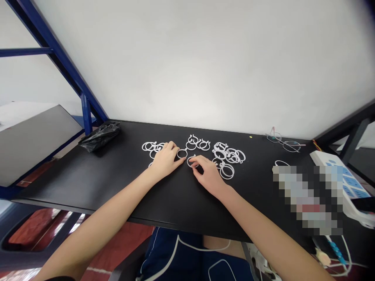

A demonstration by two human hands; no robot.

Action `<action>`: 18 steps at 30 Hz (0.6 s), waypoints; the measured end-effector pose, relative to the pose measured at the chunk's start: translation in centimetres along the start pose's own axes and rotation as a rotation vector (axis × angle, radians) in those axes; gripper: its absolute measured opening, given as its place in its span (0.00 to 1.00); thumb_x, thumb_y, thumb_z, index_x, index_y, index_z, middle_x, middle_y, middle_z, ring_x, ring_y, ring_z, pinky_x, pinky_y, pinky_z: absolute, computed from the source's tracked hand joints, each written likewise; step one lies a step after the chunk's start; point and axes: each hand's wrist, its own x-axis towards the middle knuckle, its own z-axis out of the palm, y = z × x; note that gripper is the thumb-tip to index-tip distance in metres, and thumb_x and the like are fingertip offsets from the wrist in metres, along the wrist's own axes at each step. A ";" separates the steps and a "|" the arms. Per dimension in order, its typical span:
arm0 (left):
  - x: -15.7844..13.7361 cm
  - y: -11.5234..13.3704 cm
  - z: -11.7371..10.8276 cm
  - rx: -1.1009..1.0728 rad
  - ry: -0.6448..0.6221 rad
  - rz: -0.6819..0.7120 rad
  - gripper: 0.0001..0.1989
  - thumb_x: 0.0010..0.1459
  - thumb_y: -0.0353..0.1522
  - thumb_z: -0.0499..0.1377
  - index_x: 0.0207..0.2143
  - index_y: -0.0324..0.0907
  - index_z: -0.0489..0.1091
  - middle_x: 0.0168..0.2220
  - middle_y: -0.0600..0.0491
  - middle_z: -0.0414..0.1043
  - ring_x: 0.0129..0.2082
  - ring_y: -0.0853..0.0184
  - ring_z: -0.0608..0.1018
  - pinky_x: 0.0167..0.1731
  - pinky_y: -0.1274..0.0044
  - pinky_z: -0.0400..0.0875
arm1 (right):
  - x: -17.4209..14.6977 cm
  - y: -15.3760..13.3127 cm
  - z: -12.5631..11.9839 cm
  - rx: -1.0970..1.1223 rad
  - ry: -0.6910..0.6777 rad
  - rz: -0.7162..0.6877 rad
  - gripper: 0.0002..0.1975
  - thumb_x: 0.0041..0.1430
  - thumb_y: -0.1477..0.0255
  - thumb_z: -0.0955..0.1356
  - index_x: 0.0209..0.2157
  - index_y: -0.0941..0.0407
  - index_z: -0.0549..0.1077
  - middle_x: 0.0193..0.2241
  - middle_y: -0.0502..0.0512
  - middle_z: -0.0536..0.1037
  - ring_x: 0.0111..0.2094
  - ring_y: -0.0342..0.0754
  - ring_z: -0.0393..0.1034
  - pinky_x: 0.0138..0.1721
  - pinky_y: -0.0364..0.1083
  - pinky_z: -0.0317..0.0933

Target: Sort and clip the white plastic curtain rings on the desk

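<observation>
White plastic rings with small eyelets, like curtain rings, lie on a black table. My left hand point(165, 159) rests over the left group of rings point(149, 146), partly hiding them, its thumb and forefinger spread apart beside a single ring point(182, 153); the thumb appears to touch that ring's edge. Just to the right, my right hand point(209, 173) has its thumb and fingers curled on another ring point(189, 162), which the fingertips partly cover. Several rings point(191, 145) sit beyond my hands. A denser, overlapping pile point(227, 171) is right of my right hand.
A crumpled black plastic bag point(101, 136) lies at the back left. Eyeglasses point(283, 143) rest near the wall at the right. A white power strip point(342, 183) and a blurred-out object point(304, 199) occupy the right side. A blue metal frame point(67, 62) rises at the left.
</observation>
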 end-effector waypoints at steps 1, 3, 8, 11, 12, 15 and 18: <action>0.0 0.0 0.0 0.026 0.022 0.000 0.16 0.61 0.43 0.57 0.39 0.39 0.72 0.45 0.45 0.69 0.46 0.57 0.72 0.35 0.72 0.71 | 0.0 0.0 0.0 0.013 -0.009 -0.009 0.16 0.53 0.86 0.62 0.40 0.54 0.69 0.35 0.52 0.75 0.36 0.47 0.74 0.42 0.50 0.67; 0.0 -0.2 0.0 0.073 0.056 -0.003 0.18 0.60 0.44 0.57 0.37 0.38 0.73 0.46 0.43 0.68 0.46 0.55 0.70 0.37 0.70 0.71 | -0.1 -0.2 0.0 0.027 -0.032 -0.021 0.17 0.54 0.86 0.61 0.40 0.54 0.69 0.34 0.52 0.76 0.36 0.47 0.74 0.42 0.49 0.67; 0.1 -0.9 -0.1 0.133 0.082 -0.026 0.19 0.60 0.45 0.57 0.35 0.37 0.74 0.46 0.41 0.68 0.45 0.53 0.69 0.38 0.67 0.71 | 0.0 -0.4 -0.1 -0.063 -0.002 -0.048 0.12 0.55 0.81 0.65 0.40 0.53 0.70 0.36 0.53 0.77 0.41 0.51 0.73 0.50 0.56 0.63; 0.1 -1.2 -0.1 0.160 0.078 -0.032 0.19 0.61 0.43 0.55 0.36 0.36 0.75 0.46 0.40 0.68 0.45 0.53 0.69 0.40 0.66 0.70 | 0.0 -0.2 0.0 -0.130 0.019 -0.024 0.11 0.56 0.77 0.68 0.41 0.53 0.70 0.39 0.54 0.78 0.44 0.54 0.72 0.56 0.60 0.58; 0.1 -1.2 -0.1 0.167 0.075 -0.036 0.19 0.61 0.42 0.55 0.37 0.36 0.75 0.46 0.40 0.69 0.45 0.52 0.69 0.40 0.66 0.70 | 0.0 -0.1 0.0 -0.140 0.011 -0.009 0.11 0.56 0.76 0.68 0.42 0.53 0.70 0.40 0.55 0.78 0.45 0.54 0.71 0.57 0.61 0.56; 0.1 -1.1 -0.1 0.175 0.068 -0.049 0.18 0.62 0.41 0.54 0.38 0.35 0.75 0.47 0.39 0.68 0.45 0.52 0.69 0.39 0.66 0.70 | -0.1 -0.1 0.0 -0.142 -0.027 0.025 0.12 0.56 0.75 0.69 0.43 0.53 0.69 0.42 0.54 0.78 0.46 0.54 0.71 0.59 0.62 0.54; 0.1 -0.9 -0.2 0.174 0.079 -0.038 0.18 0.62 0.39 0.54 0.44 0.35 0.73 0.48 0.39 0.68 0.46 0.52 0.69 0.41 0.65 0.69 | -0.1 -0.2 0.0 -0.140 -0.054 0.035 0.11 0.56 0.75 0.69 0.42 0.53 0.69 0.44 0.54 0.78 0.47 0.53 0.71 0.60 0.62 0.52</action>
